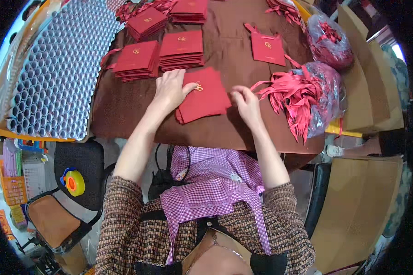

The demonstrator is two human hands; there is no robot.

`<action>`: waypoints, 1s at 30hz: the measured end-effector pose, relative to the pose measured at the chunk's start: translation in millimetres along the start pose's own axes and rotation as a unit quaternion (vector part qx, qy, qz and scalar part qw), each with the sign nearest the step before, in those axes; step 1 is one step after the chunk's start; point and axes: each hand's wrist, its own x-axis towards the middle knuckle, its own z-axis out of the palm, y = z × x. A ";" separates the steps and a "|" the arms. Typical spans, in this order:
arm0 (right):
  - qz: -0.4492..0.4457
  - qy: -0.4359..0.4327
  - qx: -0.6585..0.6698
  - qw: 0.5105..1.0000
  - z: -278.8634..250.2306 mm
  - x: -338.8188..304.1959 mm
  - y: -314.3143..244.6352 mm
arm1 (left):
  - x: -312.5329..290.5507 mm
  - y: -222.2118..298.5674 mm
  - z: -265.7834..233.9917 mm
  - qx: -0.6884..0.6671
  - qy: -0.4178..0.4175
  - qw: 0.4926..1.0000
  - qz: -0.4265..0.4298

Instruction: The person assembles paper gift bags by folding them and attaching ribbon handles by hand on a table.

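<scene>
A stack of flat red gift bags with gold lettering lies at the table's near middle, its upper right edge slightly blurred. My left hand grips the stack's left side, thumb on the top bag and fingers over the edge. Just off the right side of the stack, my right hand is closed, thumb and index finger brought together. Whether anything is between them I cannot make out. Close to its right lies a heap of red ribbons, spilling from a clear plastic bag.
More red bag stacks stand beyond my left hand. One bag with ribbon handles lies at the far right. Rows of small tubes fill the left side. Cardboard boxes stand right; a chair holds a yellow tape roll.
</scene>
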 end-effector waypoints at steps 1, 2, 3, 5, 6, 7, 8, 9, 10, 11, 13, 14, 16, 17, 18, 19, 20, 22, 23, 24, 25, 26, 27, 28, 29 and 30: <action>-0.012 0.007 -0.035 0.999 -6.9 -14.3 0.3 | 6.7 3.1 1.0 -0.005 -0.002 1.000 0.002; -0.021 0.010 -0.030 0.999 -13.6 -27.1 -1.5 | 12.9 5.2 -0.3 0.024 -0.079 0.996 -0.017; -0.032 0.018 -0.064 0.997 -21.6 -38.2 0.9 | 17.6 9.0 0.4 0.052 -0.156 0.986 -0.032; -0.038 0.028 -0.101 0.994 -38.8 -50.1 3.2 | 17.9 8.3 5.3 0.061 -0.162 0.985 -0.022; -0.066 0.030 -0.138 0.988 -48.4 -54.3 -1.0 | 16.5 6.0 6.1 0.076 -0.166 0.983 -0.017; -0.094 0.029 -0.173 0.980 -56.5 -57.8 -1.9 | 13.8 3.1 9.6 0.076 -0.134 0.988 -0.005; -0.125 0.049 -0.187 0.973 -62.2 -56.6 5.1 | 13.2 2.4 13.2 0.075 -0.136 0.988 -0.003; -0.130 0.045 -0.205 0.969 -68.4 -51.7 6.0 | 12.9 0.8 13.3 0.063 -0.114 0.991 0.005; -0.136 0.041 -0.222 0.965 -72.8 -46.9 5.1 | 12.8 -1.8 13.9 0.052 -0.092 0.994 0.011; -0.145 0.049 -0.232 0.960 -75.3 -44.4 2.3 | 13.5 -5.9 17.7 0.060 -0.106 0.993 0.001; -0.154 0.049 -0.250 0.955 -80.2 -35.8 6.5 | 18.2 -1.9 13.1 0.052 -0.113 0.992 -0.007; -0.159 0.046 -0.257 0.952 -82.3 -31.8 6.8 | 20.2 0.2 11.8 0.041 -0.120 0.992 -0.011; -0.173 0.032 -0.244 0.954 -80.6 -24.1 7.0 | 23.3 -3.9 15.0 0.034 -0.101 0.994 -0.027; -0.173 0.029 -0.237 0.956 -76.8 -22.3 6.9 | 23.7 -7.1 17.2 0.025 -0.098 0.994 -0.031; -0.171 0.026 -0.231 0.957 -74.3 -22.7 8.3 | 24.3 -7.6 18.6 0.015 -0.097 0.995 -0.034; -0.172 0.023 -0.231 0.957 -71.1 -23.2 8.9 | 25.8 -9.3 19.2 0.000 -0.102 0.994 -0.045; -0.180 0.023 -0.226 0.957 -67.3 -23.7 8.7 | 28.8 -11.4 19.2 0.000 -0.101 0.994 -0.047; -0.187 0.019 -0.217 0.958 -59.8 -25.4 9.5 | 30.4 -15.2 18.8 -0.009 -0.119 0.990 -0.070; -0.189 0.017 -0.208 0.960 -57.0 -25.1 9.6 | 31.1 -16.7 17.8 -0.023 -0.117 0.990 -0.081; -0.188 0.017 -0.200 0.961 -56.0 -27.5 9.1 | 31.0 -17.0 17.3 -0.023 -0.118 0.989 -0.080; -0.183 0.011 -0.205 0.962 -56.4 -29.2 3.8 | 31.2 -17.7 15.4 -0.042 -0.108 0.989 -0.088; -0.185 0.012 -0.202 0.962 -57.1 -29.2 4.0 | 31.0 -18.0 12.5 -0.059 -0.096 0.989 -0.096; -0.200 0.009 -0.220 0.955 -57.3 -26.4 4.5 | 31.7 -20.2 14.8 -0.068 -0.087 0.990 -0.091; -0.215 0.005 -0.237 0.947 -57.2 -21.9 5.2 | 32.3 -23.8 18.1 -0.075 -0.090 0.989 -0.092; -0.229 0.010 -0.264 0.937 -58.8 -13.7 7.2 | 33.2 -27.6 20.7 -0.085 -0.095 0.987 -0.099; -0.243 0.022 -0.284 0.927 -64.1 -7.2 11.7 | 33.8 -25.4 21.6 -0.087 -0.101 0.986 -0.100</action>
